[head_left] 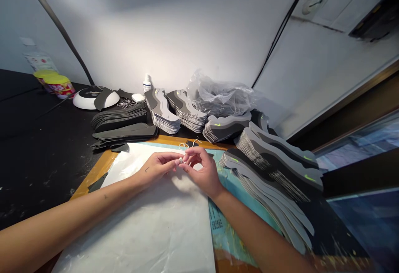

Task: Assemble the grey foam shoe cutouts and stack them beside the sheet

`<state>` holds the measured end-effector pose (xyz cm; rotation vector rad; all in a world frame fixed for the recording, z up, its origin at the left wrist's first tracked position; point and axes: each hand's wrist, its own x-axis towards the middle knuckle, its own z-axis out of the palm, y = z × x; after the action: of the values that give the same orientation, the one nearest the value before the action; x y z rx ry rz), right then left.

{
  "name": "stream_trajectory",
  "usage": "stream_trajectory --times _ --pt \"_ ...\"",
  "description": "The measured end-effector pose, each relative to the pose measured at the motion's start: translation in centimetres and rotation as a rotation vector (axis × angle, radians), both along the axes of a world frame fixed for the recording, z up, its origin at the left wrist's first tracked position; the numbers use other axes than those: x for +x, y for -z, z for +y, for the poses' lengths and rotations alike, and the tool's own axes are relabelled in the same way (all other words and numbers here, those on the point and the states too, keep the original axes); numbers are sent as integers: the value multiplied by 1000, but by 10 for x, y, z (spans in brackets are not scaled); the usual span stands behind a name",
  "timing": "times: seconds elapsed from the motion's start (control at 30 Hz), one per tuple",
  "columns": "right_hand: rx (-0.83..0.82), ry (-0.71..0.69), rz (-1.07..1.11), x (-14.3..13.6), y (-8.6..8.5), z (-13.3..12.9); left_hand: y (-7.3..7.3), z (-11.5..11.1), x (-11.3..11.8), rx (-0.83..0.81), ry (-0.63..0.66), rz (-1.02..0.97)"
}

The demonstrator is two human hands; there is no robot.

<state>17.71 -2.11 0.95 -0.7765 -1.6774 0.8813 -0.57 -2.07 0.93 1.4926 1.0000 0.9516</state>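
Note:
My left hand (pixel 160 164) is closed in a pinch, thumb and forefinger at a small white piece (pixel 181 160) whose kind I cannot make out. From the other side, the curved thumb and fingers of my right hand (pixel 201 171) meet at this same piece. Just beyond the fingertips lies a thin white cord (pixel 183 145) in a loop; whether it joins the piece is hidden. Both hands are over a large white sheet (pixel 149 227) spread on the work surface.
Stacks of grey and black shoe-part pieces (pixel 274 161) with green logos curve round the right and back. Black cut pieces (pixel 124 131) lie at back left. A clear plastic bag (pixel 221 94), a small white bottle (pixel 147 82) and a lamp base (pixel 87 98) stand by the wall.

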Motion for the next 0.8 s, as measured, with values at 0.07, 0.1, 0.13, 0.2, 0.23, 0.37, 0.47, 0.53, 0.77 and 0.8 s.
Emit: stream_trajectory --times 0.07,0.1,0.13,0.2,0.23,0.37,0.47,0.53,0.77,0.8 --pt "4 -1 -19 0 -1 0 0 1 0 5 13 -1" --pt "9 1 -32 0 -1 -1 0 1 -1 11 18 -3" --pt "17 4 -44 0 -1 -1 0 1 -1 15 23 -5" --pt "38 5 -61 0 -1 -2 -1 1 -1 23 35 -6" --pt "49 4 -68 0 -1 -2 -1 0 -1 27 41 -3" --pt "69 6 -98 1 -1 -3 -3 -1 -2 64 57 22" --pt "80 8 -110 1 -1 -3 -5 -2 -2 112 56 28" --pt "94 13 -112 1 -1 -3 -5 -3 -2 135 50 29" --pt "116 11 -108 1 -3 -3 -2 -4 -1 89 62 16" --pt "105 1 -99 1 -3 -3 -2 -4 -1 97 61 19"
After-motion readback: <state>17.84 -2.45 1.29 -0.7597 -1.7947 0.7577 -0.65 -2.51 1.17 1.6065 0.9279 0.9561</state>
